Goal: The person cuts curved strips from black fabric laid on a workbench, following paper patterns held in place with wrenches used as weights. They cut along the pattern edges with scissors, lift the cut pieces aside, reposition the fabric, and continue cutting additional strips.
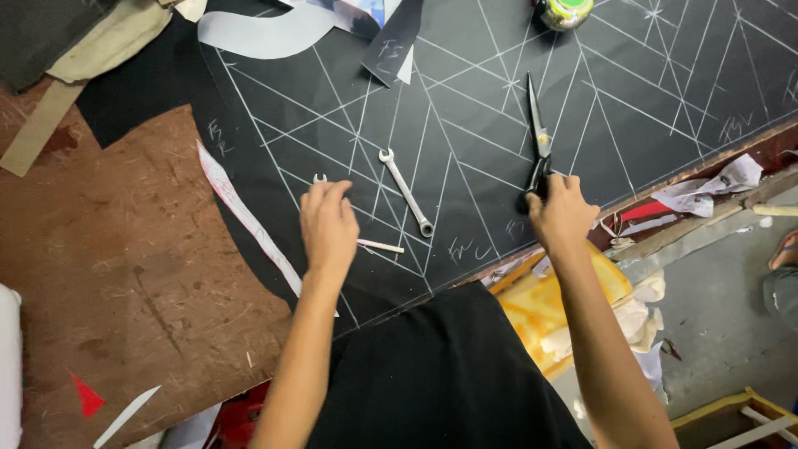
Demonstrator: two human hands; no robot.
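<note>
on the chalk-lined black fabric (465, 108), the right hand (559, 212) is clenched around the scissors (539, 141); the left hand (328, 224), fingers loose and holding nothing, should press flat beside the cut line

Scissors (539, 141) handles under right hand (562, 212); jar (564, 12) cut by top edge, maybe tape.

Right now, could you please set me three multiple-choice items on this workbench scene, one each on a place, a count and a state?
1. Where do the long black-handled scissors lie?
A. on the chalk-lined black sheet
B. on the floor
C. on the bare brown board

2. How many silver metal spanners show?
A. one
B. two
C. four

3. What is the right hand doing?
A. hanging free
B. gripping the scissors' handles
C. holding chalk

Answers: 1 A, the blades rest across the white lines. 2 B, one spanner lies in full view, another peeks from under the left hand. 3 B, the fingers close over the handles.
</note>
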